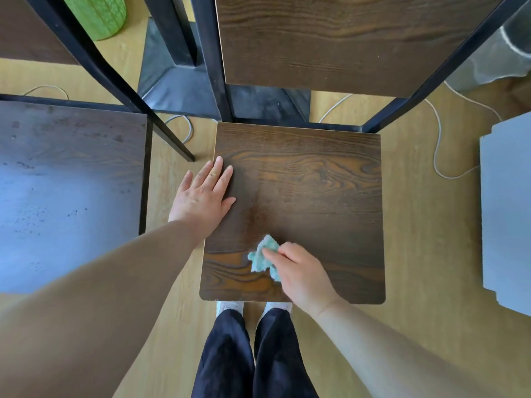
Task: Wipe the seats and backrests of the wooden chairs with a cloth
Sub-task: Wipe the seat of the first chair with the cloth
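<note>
One chair seat (301, 179), left hand (202, 198) flat on it, fingers (217, 172) straight; right hand (301, 275) fingers clamped on teal cloth (262, 258)

Bright daylight, wide-angle edge distortion

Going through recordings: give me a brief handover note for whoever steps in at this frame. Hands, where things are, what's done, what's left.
Left hand: flat, fingers straight, resting on the left edge of the middle chair's seat.
Right hand: grips the crumpled teal cloth, pressed on the seat's near-left part.
Done: nothing certain; how much of this seat is wiped cannot be told.
Left: likely the rest of this seat, its backrest, and the left chair's seat, which shows dark specks.
</note>
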### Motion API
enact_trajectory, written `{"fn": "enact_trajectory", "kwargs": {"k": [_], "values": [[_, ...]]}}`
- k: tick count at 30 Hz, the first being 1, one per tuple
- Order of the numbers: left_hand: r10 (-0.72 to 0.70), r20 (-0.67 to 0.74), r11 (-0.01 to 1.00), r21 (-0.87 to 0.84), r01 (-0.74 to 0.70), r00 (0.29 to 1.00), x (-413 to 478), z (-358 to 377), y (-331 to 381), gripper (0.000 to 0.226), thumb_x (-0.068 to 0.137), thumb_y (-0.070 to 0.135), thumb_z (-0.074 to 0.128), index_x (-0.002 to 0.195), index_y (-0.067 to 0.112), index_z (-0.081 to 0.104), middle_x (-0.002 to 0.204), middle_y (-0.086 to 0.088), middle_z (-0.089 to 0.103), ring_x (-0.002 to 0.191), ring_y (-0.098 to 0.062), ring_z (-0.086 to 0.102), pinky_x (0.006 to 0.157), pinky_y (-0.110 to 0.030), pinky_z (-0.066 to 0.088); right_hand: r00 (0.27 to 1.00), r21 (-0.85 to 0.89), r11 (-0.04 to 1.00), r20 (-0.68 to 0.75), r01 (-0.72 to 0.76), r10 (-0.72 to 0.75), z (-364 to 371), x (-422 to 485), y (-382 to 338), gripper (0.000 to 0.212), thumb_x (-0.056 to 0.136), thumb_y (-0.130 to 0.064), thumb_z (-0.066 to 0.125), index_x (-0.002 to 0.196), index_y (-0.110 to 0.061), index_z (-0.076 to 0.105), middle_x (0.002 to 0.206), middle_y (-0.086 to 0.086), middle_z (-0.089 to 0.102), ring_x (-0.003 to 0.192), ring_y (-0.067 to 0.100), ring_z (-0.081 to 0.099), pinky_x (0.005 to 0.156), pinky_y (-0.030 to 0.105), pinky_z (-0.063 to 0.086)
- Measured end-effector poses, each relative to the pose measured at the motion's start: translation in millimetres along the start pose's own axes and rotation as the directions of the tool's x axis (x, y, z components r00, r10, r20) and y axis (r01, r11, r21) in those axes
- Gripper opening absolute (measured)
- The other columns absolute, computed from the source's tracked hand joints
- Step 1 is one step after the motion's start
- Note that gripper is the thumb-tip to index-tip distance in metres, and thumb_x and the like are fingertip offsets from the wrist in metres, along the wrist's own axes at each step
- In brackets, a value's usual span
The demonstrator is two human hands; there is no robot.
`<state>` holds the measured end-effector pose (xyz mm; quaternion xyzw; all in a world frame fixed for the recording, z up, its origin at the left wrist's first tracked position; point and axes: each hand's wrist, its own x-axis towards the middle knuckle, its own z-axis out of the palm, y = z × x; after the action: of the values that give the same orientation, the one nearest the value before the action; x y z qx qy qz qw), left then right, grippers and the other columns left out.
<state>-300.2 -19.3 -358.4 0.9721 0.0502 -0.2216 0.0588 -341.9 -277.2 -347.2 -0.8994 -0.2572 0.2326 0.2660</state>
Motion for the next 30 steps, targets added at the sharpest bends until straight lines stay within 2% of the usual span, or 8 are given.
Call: {"fn": "enact_trajectory", "kwargs": {"k": [1,3,5,9,13,17,24,30], "values": [[0.0,0.0,1.0,0.001,0.0,1.0,2,0,1,0.065,0.104,0.053,0.023,0.159,0.027,0.001,0.167,0.002,-0.008,0.153,-0.017,-0.008,0.125,-0.046,0.005,0.995,-0.091,0.994,-0.074,0.054,-0.061,-18,16,7,0.028,0.094,-0.043,0.044,0.094,-0.029,0.068,0.08,-0.009,0.058,0.071,0.006,0.052,0.064,0.026,0.045],[-0.001,0.001,1.0,0.005,0.001,1.0,6,-1,2,0.066,0.103,0.054,0.022,0.159,0.027,0.0,0.167,0.002,-0.009,0.153,-0.017,-0.009,0.125,-0.046,0.004,0.97,-0.118,0.99,-0.22,0.08,-0.104,-52,47,30,0.038,0.089,-0.025,0.041,0.113,-0.018,0.07,0.088,0.002,0.058,0.077,0.019,0.054,0.066,0.029,0.047],[-0.006,-0.002,1.0,0.006,0.006,1.0,11,-3,3,0.065,0.103,0.053,0.021,0.159,0.027,0.0,0.167,0.002,-0.009,0.153,-0.017,-0.009,0.125,-0.045,0.004,0.946,-0.134,0.991,-0.32,0.004,-0.047,-87,85,57,0.039,0.09,-0.018,0.042,0.12,-0.013,0.067,0.093,0.006,0.055,0.08,0.021,0.052,0.069,0.03,0.047],[-0.021,-0.014,1.0,-0.003,0.021,1.0,20,-7,2,0.066,0.103,0.053,0.023,0.159,0.027,0.0,0.166,0.002,-0.009,0.153,-0.017,-0.009,0.125,-0.045,0.004,0.914,-0.191,0.968,-0.398,-0.164,0.076,-143,152,97,0.034,0.097,-0.01,0.05,0.129,-0.012,0.062,0.105,0.007,0.056,0.09,0.022,0.055,0.074,0.025,0.041],[-0.022,-0.012,1.0,0.008,0.022,1.0,29,-9,0,0.066,0.103,0.054,0.022,0.159,0.027,0.001,0.167,0.002,-0.009,0.153,-0.016,-0.01,0.125,-0.044,0.003,0.93,-0.203,0.949,-0.328,-0.242,0.167,-158,185,113,0.035,0.101,-0.013,0.046,0.134,-0.014,0.059,0.121,0.004,0.056,0.106,0.025,0.056,0.088,0.032,0.052],[-0.017,-0.019,1.0,0.017,0.017,1.0,33,-8,-2,0.068,0.102,0.058,0.019,0.159,0.027,0.001,0.167,0.002,-0.008,0.153,-0.016,-0.009,0.125,-0.044,0.002,0.94,-0.181,0.943,-0.252,-0.28,0.231,-143,184,114,0.038,0.103,-0.012,0.042,0.138,-0.018,0.055,0.136,0.003,0.051,0.117,0.024,0.052,0.096,0.032,0.048],[-0.017,-0.027,1.0,0.009,0.017,0.999,33,-4,-3,0.069,0.101,0.059,0.017,0.159,0.027,0.001,0.166,0.002,-0.008,0.153,-0.016,-0.01,0.125,-0.045,0.003,0.927,-0.105,0.944,-0.249,-0.314,0.281,-133,176,112,0.039,0.103,-0.014,0.045,0.142,-0.02,0.051,0.133,0.001,0.051,0.121,0.02,0.051,0.099,0.028,0.046],[0.002,-0.031,1.0,-0.001,-0.002,1.0,27,-7,4,0.069,0.101,0.059,0.018,0.159,0.026,0.003,0.166,0.001,-0.006,0.153,-0.017,-0.008,0.125,-0.045,0.004,0.94,-0.09,0.949,-0.194,-0.301,0.28,-109,146,95,0.045,0.102,-0.018,0.049,0.146,-0.022,0.044,0.14,0.001,0.047,0.127,0.019,0.048,0.106,0.031,0.043]]}}
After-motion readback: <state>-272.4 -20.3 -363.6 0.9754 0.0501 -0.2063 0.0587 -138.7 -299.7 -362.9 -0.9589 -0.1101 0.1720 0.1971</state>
